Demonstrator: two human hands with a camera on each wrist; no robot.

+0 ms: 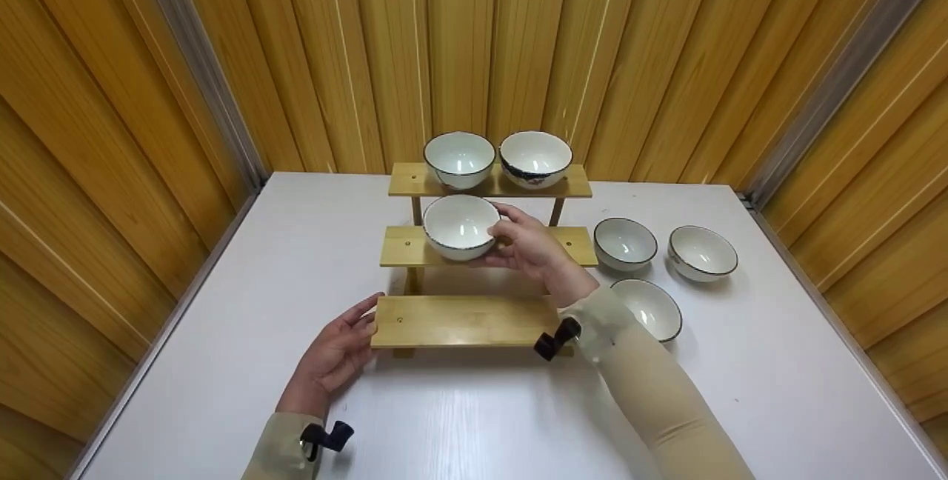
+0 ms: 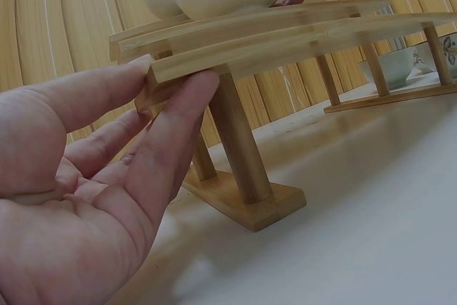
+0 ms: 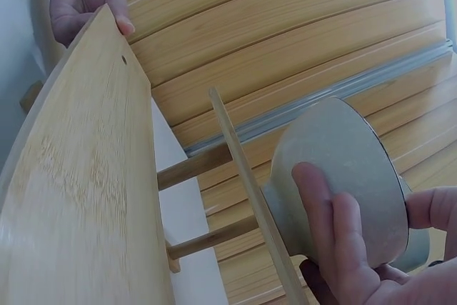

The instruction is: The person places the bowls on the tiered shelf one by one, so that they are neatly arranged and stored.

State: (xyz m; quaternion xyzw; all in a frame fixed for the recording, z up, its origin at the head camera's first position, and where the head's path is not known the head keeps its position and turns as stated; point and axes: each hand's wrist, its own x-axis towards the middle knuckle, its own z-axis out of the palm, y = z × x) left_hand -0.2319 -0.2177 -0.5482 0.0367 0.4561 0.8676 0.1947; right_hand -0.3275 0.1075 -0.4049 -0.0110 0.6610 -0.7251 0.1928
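Tabletop: white tabletop, smooth with a soft sheen.
Walls: wood-grain panels on three sides, two grey corner strips.
Stand: one three-tier wooden stand; three flat, pale-grained boards stepped up toward the back, on round posts.
Bowls: six, round, glossy white inside, dark-rimmed.
Top board: two bowls, the left bowl just beside the patterned bowl.
Middle board: one held bowl, upright over its left half; right hand clamped on its side, thumb at the rim.
Bottom board: left hand pinching its left end.
Right of stand: three table bowls, the nearest partly behind a beige sleeve.
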